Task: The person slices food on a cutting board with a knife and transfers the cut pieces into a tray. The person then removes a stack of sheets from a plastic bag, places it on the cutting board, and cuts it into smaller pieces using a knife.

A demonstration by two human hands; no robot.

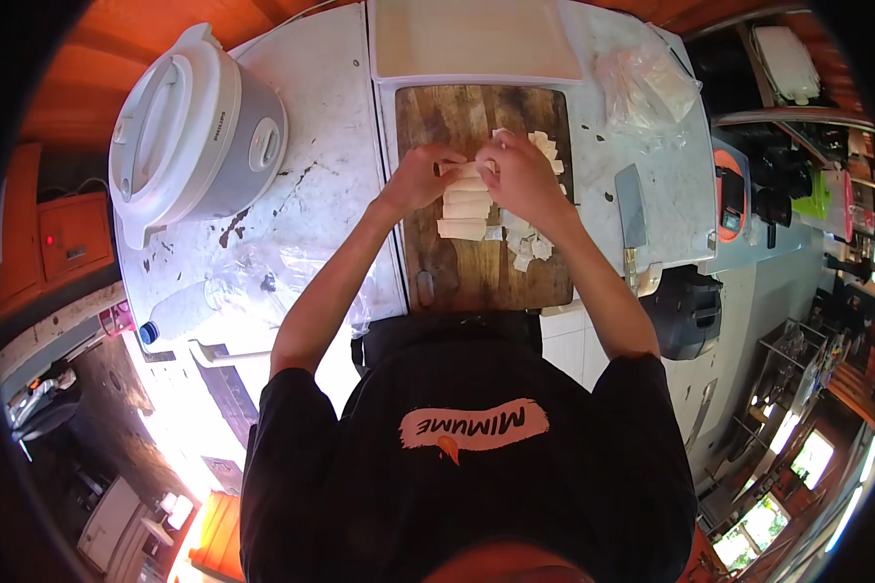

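On a wooden cutting board (486,277) lies a column of pale, rolled strips (465,210), side by side. My left hand (424,179) is at the far end of this column, its fingertips closed on the left end of a pale roll (471,170). At that roll's right end, my right hand (523,178) has its fingers curled and pinched, partly hiding what they grip. Small pale torn pieces (530,249) lie to the right of the column, and more show beyond my right hand.
A knife (631,206) lies right of the board. Behind the board is a pale tray (476,44). A Philips rice cooker (199,136) stands at the left, with clear plastic wrap (262,287) and a bottle (180,316) nearer me. Plastic bags (648,85) sit at the back right.
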